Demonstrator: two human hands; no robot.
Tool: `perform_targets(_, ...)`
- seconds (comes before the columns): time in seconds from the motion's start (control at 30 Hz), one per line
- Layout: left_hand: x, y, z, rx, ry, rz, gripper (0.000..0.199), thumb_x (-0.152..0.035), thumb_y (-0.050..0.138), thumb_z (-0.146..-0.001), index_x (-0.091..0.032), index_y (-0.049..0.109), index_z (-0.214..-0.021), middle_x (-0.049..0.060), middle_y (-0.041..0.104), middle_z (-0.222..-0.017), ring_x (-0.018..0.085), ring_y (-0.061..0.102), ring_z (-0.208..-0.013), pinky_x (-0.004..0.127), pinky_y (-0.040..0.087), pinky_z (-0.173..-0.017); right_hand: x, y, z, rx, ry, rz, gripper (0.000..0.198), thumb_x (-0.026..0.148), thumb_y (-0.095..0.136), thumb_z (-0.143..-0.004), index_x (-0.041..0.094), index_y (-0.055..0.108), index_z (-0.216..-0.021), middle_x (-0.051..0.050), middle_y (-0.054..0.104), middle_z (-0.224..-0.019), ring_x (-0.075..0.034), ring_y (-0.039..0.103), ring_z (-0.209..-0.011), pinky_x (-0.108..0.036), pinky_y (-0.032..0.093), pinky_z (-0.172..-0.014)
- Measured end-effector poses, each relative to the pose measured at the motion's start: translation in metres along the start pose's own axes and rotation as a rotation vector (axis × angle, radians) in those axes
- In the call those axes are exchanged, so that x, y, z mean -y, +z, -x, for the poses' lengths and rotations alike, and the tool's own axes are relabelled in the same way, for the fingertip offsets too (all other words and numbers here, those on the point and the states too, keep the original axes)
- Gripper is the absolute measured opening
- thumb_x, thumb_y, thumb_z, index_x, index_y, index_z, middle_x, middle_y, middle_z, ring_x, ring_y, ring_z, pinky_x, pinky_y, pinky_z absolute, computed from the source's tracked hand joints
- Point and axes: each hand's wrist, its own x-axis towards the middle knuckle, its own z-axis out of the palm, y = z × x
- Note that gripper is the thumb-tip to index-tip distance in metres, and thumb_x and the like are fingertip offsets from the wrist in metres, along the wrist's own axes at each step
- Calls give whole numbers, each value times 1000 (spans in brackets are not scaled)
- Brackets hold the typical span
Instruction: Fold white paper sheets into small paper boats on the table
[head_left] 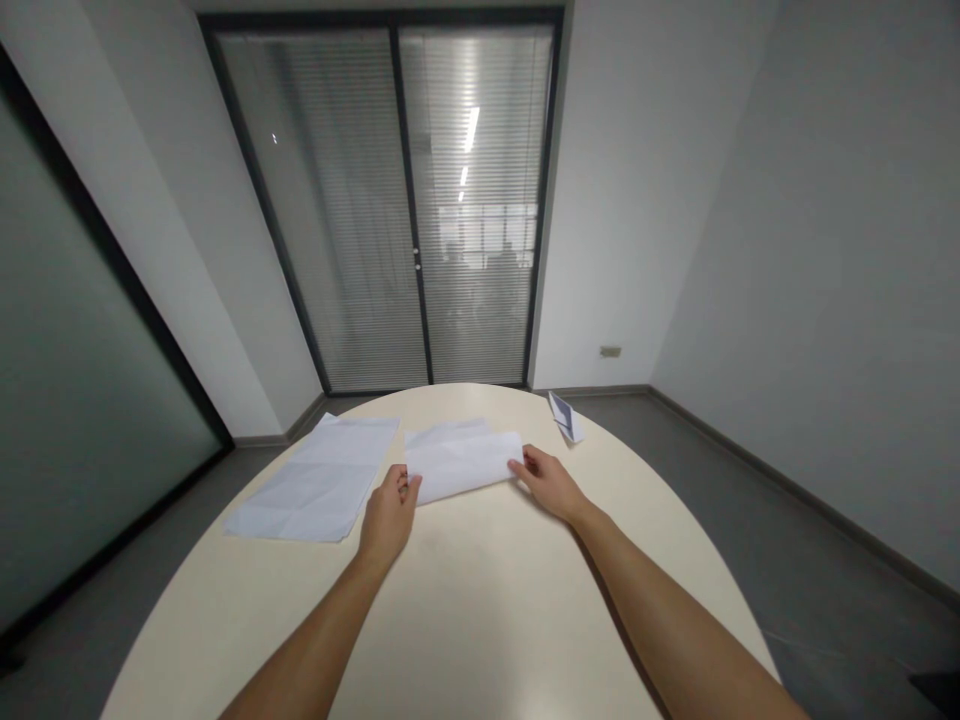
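Observation:
A white sheet of paper point(466, 464) is stretched between my two hands above the table, folded into a wide band. My left hand point(391, 510) pinches its left end between thumb and fingers. At the right end, my right hand point(547, 482) grips the edge in the same way. Behind the band, part of another white paper layer point(450, 431) shows; whether it belongs to the same sheet I cannot tell. Left of my left hand lies a stack of white sheets point(315, 480) with faint creases. A small folded paper piece point(566, 418) stands near the far right edge.
The round cream table point(465, 620) spreads under my forearms, its curved edge nearby on both sides. Beyond it are a framed glass door with blinds point(360, 220), a white wall point(622, 200) with a socket point(610, 352), and grey floor point(780, 500).

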Motion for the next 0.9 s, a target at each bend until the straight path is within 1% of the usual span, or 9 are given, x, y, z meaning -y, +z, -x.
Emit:
perform_targets(0.17, 0, 0, 1, 13, -18, 78, 17, -40, 50, -93, -24, 52, -100, 9, 75, -104, 23, 72, -99, 31, 55, -82, 3, 0, 1, 41, -5, 36, 37, 53, 57, -90, 18, 67, -96, -3, 66, -78, -19, 54, -69, -29, 40, -62)
perform_targets(0.27, -1, 0, 1, 12, -22, 122, 16, -39, 50, -94, -24, 51, -100, 10, 74, -108, 22, 71, -103, 32, 55, -86, 4, 0, 1, 70, -33, -15, 37, 51, 57, -91, 18, 70, -101, -7, 72, -93, -23, 60, -80, -33, 46, -72)
perform_targets(0.37, -2, 0, 1, 9, -13, 110, 17, -37, 50, -94, -23, 52, -103, 9, 75, -106, 21, 73, -98, 30, 54, -81, 4, 0, 1, 87, -31, -70, 35, 49, 54, -93, 19, 70, -100, -8, 73, -100, -25, 63, -86, -34, 47, -78)
perform_targets(0.43, -2, 0, 2, 8, -12, 57, 19, -38, 49, -95, -23, 52, -107, 7, 75, -98, 20, 73, -89, 28, 53, -75, 3, 0, 1, 74, -6, -48, 33, 49, 53, -94, 19, 68, -93, -6, 72, -90, -22, 61, -79, -32, 45, -72)
perform_targets(0.53, -2, 0, 2, 21, -37, -63, 26, -37, 49, -96, -22, 50, -117, 2, 73, -82, 19, 72, -75, 25, 49, -67, 1, 0, 0, 27, 28, 41, 34, 50, 53, -93, 20, 59, -79, 0, 63, -71, -17, 53, -66, -28, 38, -61)
perform_targets(0.6, -2, 1, 2, 32, -45, -111, 32, -36, 50, -96, -21, 48, -124, 1, 72, -78, 18, 70, -71, 25, 46, -64, -1, 1, 0, 9, 28, 83, 35, 51, 52, -93, 21, 54, -74, 2, 58, -67, -16, 49, -63, -27, 34, -59)
perform_targets(0.67, 0, 3, 2, 40, -36, -103, 39, -36, 51, -95, -20, 44, -130, 2, 73, -83, 18, 70, -73, 25, 46, -64, -2, 1, -1, -4, 24, 103, 36, 51, 51, -94, 21, 51, -73, 2, 55, -66, -15, 47, -62, -27, 33, -59)
perform_targets(0.8, 3, 5, 2, 60, -20, -45, 50, -37, 54, -93, -21, 39, -137, 7, 75, -101, 19, 71, -85, 27, 48, -72, -5, 1, -2, -25, 30, 85, 37, 53, 51, -93, 21, 51, -73, 3, 53, -66, -15, 46, -63, -27, 32, -59)
perform_targets(0.9, 3, 5, 3, 63, -15, -63, 48, -34, 54, -93, -21, 41, -137, 7, 75, -99, 19, 71, -82, 27, 47, -71, -6, 1, -3, -33, 35, 46, 38, 54, 50, -93, 21, 52, -75, 2, 54, -67, -15, 47, -64, -27, 34, -60)
